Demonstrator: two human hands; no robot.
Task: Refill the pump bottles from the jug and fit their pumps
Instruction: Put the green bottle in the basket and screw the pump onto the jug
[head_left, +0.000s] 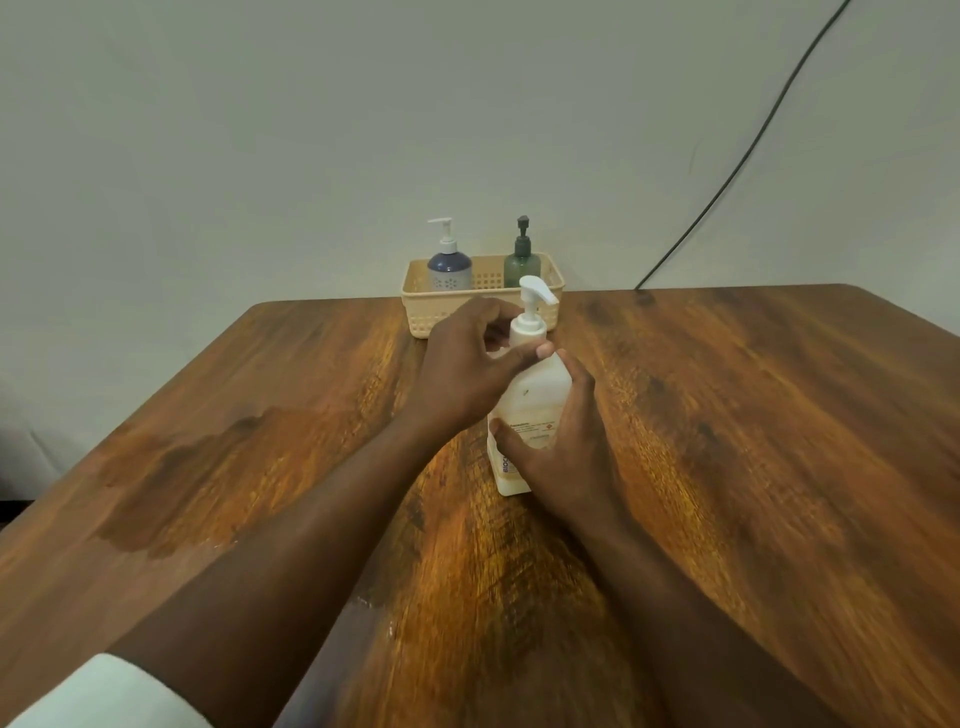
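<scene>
An upright white plastic bottle (537, 400), nozzle pointing right, stands before a lattice basket (431, 312). Right hand (563, 452) wraps its body; left hand (470, 364) fingers seemingly pinch the pump collar (527, 332).

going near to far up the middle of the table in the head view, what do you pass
white sleeve cuff → right hand on the white pump bottle → left hand at the pump collar → beige basket → blue bottle and green bottle standing in it
</scene>
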